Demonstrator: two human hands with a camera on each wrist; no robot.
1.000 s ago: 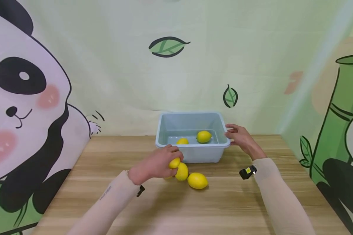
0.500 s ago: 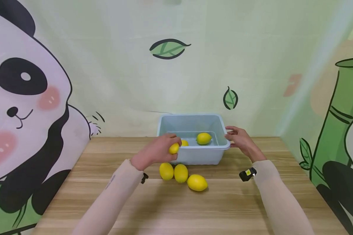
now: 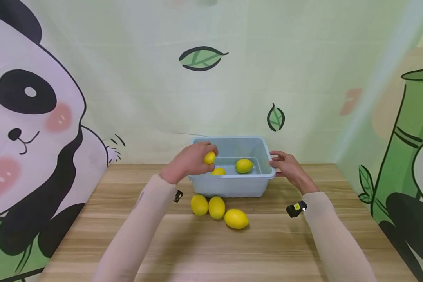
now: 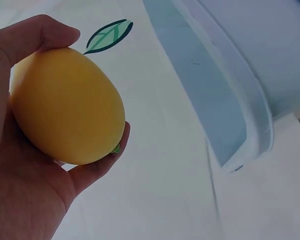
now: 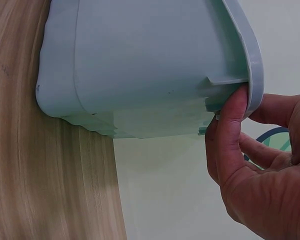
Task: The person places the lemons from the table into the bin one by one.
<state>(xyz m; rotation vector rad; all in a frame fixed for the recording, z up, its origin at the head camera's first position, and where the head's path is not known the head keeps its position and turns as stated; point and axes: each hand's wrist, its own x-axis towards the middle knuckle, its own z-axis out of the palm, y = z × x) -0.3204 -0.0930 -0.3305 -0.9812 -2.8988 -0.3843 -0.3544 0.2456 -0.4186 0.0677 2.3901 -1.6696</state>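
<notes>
Being clasped in the left hand (image 3: 194, 158) is a lemon (image 3: 210, 158); right hand (image 3: 291, 169) fingers are clamped on the bin (image 3: 237, 186) at three o'clock.

The head view is bright and evenly lit, with a pale streak across the backdrop (image 3: 246, 90) at upper right and soft shadow on the table (image 3: 268, 250) at lower centre; both wrist views look dimmer.

The left hand (image 3: 192, 159) partly covers a lemon (image 3: 210, 158) and the bin (image 3: 239, 147), whose front wall (image 3: 232, 187) hides the base of another lemon (image 3: 218, 171). The head view crops the panda (image 3: 46, 152); the sleeve mark (image 3: 139, 199) is illegible.
</notes>
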